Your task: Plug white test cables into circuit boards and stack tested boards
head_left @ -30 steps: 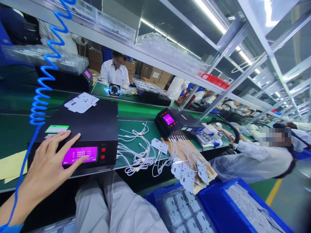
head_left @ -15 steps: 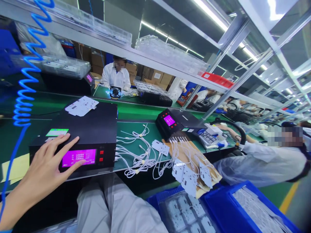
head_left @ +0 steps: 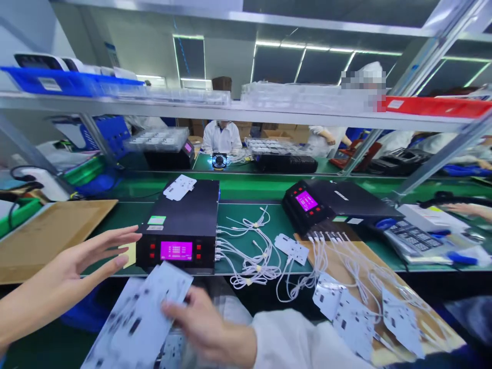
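My right hand [head_left: 209, 323] pinches white circuit boards [head_left: 132, 323] by their right edge, above my lap at the front edge of the bench. The boards overlap and are blurred, so I cannot tell how many there are. To the left, my left hand [head_left: 92, 261] hovers with fingers stretched out and nothing in it, beside a black tester box [head_left: 188, 215] with a lit magenta screen [head_left: 176, 250]. One white circuit board [head_left: 180, 187] lies on top of that box. White cables [head_left: 255, 266] run from its right side in a loose tangle.
A second black tester [head_left: 307, 205] stands to the right, its cables leading to several white boards [head_left: 353, 323] on a brown cardboard sheet [head_left: 407, 277]. Another cardboard sheet [head_left: 57, 230] lies at left. A shelf [head_left: 230, 113] with clear trays crosses above. Co-workers sit beyond.
The view has turned left and levelled. My left hand has come off the tester's front and moved left. My right hand has come into view holding the white circuit boards.
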Demonstrator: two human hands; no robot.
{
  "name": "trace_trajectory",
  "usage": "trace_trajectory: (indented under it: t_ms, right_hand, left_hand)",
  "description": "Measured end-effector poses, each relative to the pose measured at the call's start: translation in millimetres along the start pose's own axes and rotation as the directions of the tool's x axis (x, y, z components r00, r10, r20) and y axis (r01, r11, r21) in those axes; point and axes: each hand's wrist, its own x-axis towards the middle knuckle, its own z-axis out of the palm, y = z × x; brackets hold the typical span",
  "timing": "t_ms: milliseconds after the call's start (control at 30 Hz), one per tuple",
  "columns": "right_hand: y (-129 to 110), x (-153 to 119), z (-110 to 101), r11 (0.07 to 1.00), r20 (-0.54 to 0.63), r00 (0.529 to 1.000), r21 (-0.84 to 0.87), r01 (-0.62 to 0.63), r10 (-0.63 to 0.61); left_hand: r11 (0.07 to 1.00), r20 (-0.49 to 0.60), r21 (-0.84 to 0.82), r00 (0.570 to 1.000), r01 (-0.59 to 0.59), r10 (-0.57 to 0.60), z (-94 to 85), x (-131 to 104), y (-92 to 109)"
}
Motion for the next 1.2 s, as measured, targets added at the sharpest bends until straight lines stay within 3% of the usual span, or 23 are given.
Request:
trace_trajectory:
  t_ms: [100,167,233,333,433,600,800,1000,1200]
  right_hand:
    - [-72,25,-8,0.982,0.010,0.984,0.053,0.180,-0.181]
    - [-116,48,-17,0.968,0.008,0.968,0.022,0.252,-0.252]
    - [-146,71,-26,0.955,-0.026,0.955,-0.042,0.293,-0.294]
    - [-161,102,-36,0.930,-0.087,0.937,-0.182,0.320,-0.339]
    - [-160,126,-42,0.912,-0.137,0.924,-0.266,0.313,-0.357]
    - [-168,151,-43,0.911,-0.196,0.927,-0.336,0.241,-0.318]
    - [-209,160,-38,0.891,-0.150,0.975,-0.446,0.079,-0.162]
    - [-234,165,-37,0.702,-0.133,0.985,-0.712,-0.020,-0.108]
    - [-224,166,-43,0.480,-0.130,0.935,-0.876,0.049,-0.332]
  left_hand:
    - [0.959,0.153,-0.257,0.985,0.121,-0.083,15.2,9,16]
    - [0.935,0.140,-0.337,0.988,0.109,-0.065,43.3,21,23]
    - [0.931,0.090,-0.361,0.996,0.057,-0.026,78.1,37,28]
    - [0.950,-0.090,-0.311,0.995,0.022,-0.052,124.2,59,29]
    - [0.954,-0.166,-0.296,0.981,0.045,-0.097,148.5,76,26]
    - [0.941,-0.168,-0.334,0.979,0.050,-0.111,155.1,94,12]
    - [0.912,-0.138,-0.407,0.984,0.044,-0.109,155.1,108,-2]
    - [0.938,-0.125,-0.343,0.987,0.050,-0.098,148.9,113,-11]
    - [0.993,-0.168,-0.114,0.984,0.032,-0.051,154.7,105,4]
